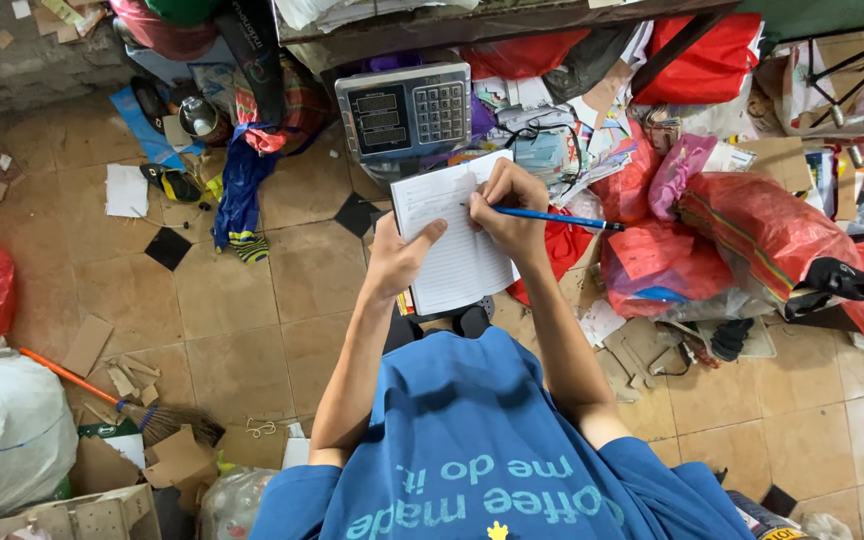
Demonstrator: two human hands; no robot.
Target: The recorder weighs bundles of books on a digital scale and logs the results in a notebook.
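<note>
A lined white notebook [452, 245] is held open in front of my chest. My left hand [400, 258] grips its left edge, thumb lying across the page. My right hand [508, 205] rests on the upper right of the page and is closed around a blue pen [557, 217], whose far end points right and whose tip touches the paper near the top. I am wearing a blue shirt with light lettering.
A grey digital scale [407, 108] with a keypad sits on the tiled floor just beyond the notebook. Red sacks [767, 225] and loose papers pile to the right. On the left lie a white sack [2, 430], a broom [112, 400] and cardboard scraps.
</note>
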